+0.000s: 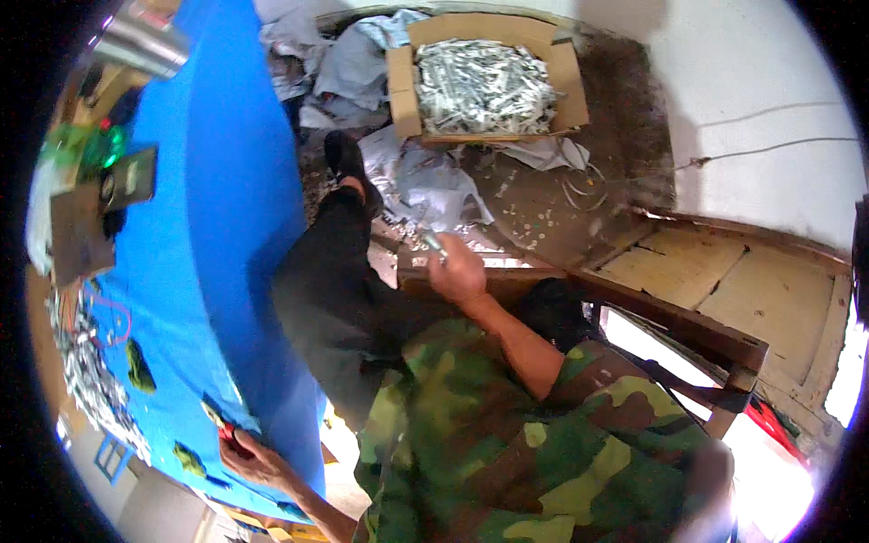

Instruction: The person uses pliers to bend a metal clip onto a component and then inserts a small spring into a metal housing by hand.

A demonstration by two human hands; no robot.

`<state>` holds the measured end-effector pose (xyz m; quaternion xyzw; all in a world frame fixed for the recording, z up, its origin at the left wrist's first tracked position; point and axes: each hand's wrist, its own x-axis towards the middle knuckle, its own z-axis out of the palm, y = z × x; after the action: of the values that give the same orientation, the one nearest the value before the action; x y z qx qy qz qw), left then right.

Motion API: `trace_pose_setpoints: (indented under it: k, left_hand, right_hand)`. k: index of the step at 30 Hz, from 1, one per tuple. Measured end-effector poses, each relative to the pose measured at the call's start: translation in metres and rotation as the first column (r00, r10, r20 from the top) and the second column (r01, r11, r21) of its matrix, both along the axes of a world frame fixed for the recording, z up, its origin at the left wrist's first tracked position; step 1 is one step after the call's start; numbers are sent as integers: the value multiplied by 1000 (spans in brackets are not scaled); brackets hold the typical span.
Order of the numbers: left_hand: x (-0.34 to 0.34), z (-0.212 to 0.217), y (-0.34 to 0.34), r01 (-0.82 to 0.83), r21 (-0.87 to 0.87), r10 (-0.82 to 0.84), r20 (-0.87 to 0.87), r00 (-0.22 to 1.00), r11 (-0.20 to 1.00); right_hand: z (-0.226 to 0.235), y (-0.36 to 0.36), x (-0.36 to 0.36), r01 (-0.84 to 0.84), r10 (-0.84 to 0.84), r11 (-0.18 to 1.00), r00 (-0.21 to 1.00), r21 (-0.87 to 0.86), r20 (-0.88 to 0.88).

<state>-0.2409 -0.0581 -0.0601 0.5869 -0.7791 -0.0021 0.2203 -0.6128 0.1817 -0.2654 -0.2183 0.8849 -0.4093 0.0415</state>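
My right hand [459, 271] is held out over the floor beside my knee. Its fingers are closed on a small silvery metal piece [434, 242], which sticks out past the fingertips. On the left, my left hand [256, 463] rests at the edge of the blue-covered table [237, 181]. Its fingers curl round a small red-and-dark object [228, 434], mostly hidden by the hand, so its kind is unclear. Past my right hand stands an open cardboard box [405, 92], filled with many thin silvery-white pieces [484, 86].
A heap of similar silvery pieces [90, 371] lies on the table's far left, near small dark green lumps [138, 366]. Behind them are a cardboard piece [80, 237], a green bottle [110, 145] and a metal cylinder [143, 45]. Whitish sacks [434, 185] and scattered bits litter the floor.
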Motion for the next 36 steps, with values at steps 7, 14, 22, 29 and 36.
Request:
trace_pose_setpoints:
  k: [7, 14, 22, 29, 36]
  left_hand:
    - [-4, 3, 5, -49, 1, 48, -170, 984, 999]
    - [-6, 18, 20, -106, -64, 79, -336, 939, 992]
    - [-43, 79, 77, 293, -110, -313, -397, 863, 950]
    - [-68, 80, 116, 452, 186, -252, -621, 743, 873]
    - [-63, 65, 129, 419, 196, -224, -612, 759, 887]
  right_hand:
    - [5, 0, -5, 20, 35, 965, 979, -260, 201]
    - [156, -51, 34, -223, 428, 773, 874, -594, 229]
    - [219, -64, 120, -294, 802, 535, 472, -792, 366]
    - [213, -56, 153, -356, 845, 528, 310, -771, 436]
    - [209, -54, 158, -427, 866, 499, 291, -754, 408]
